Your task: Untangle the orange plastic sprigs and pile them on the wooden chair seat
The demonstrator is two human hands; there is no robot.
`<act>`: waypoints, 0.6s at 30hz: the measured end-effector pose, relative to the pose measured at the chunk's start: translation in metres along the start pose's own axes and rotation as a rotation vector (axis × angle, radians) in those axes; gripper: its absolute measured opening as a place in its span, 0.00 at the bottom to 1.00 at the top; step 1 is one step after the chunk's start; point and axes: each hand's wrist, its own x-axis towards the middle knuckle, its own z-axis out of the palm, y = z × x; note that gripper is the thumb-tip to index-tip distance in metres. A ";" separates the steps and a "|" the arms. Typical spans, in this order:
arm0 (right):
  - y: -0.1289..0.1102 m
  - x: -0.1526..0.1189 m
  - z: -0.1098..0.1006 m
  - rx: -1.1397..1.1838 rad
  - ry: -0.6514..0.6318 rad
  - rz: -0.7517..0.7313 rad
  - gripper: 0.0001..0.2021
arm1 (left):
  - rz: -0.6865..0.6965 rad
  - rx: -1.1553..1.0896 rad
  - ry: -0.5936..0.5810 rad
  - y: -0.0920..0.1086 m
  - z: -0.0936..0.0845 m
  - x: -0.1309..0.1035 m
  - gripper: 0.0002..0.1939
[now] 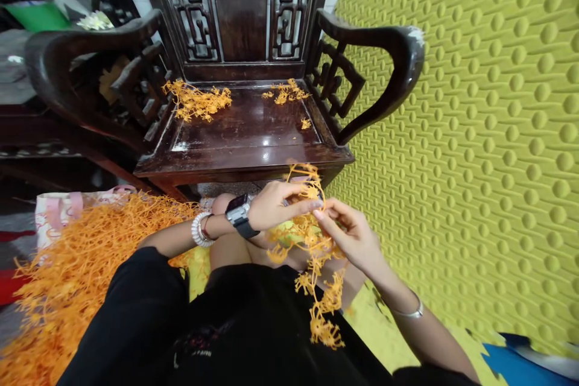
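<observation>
A tangled orange plastic strand with branching, flower-like pieces (pixel 323 295) hangs from my two hands above my lap. My left hand (pixel 280 205), with a watch on its wrist, pinches the strand near its upper end. Close beside it, my right hand (pixel 350 232) has thumb and fingertips together on the same strand, almost touching the left fingertips. Where the fingers meet, the exact joint of the pieces is hidden. On the chair seat ahead lie a larger bunch of orange pieces (pixel 199 102) and a smaller bunch (pixel 287 93).
A dark carved wooden chair (pixel 253 160) faces me, with curved armrests on both sides. To my left is a large heap of orange pieces (pixel 90 265) by a pink and white bag (pixel 56 217). A yellow bumpy mat (pixel 474 163) covers the right side.
</observation>
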 end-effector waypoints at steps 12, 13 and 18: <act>-0.009 0.005 0.023 0.244 -0.043 0.011 0.17 | 0.528 0.372 0.720 0.002 0.012 0.006 0.24; -0.010 0.007 0.026 0.265 -0.018 0.011 0.17 | 0.584 0.449 0.768 0.000 0.009 0.010 0.24; -0.012 0.015 0.037 0.312 0.165 0.007 0.17 | 0.724 0.662 0.880 -0.011 -0.008 0.036 0.23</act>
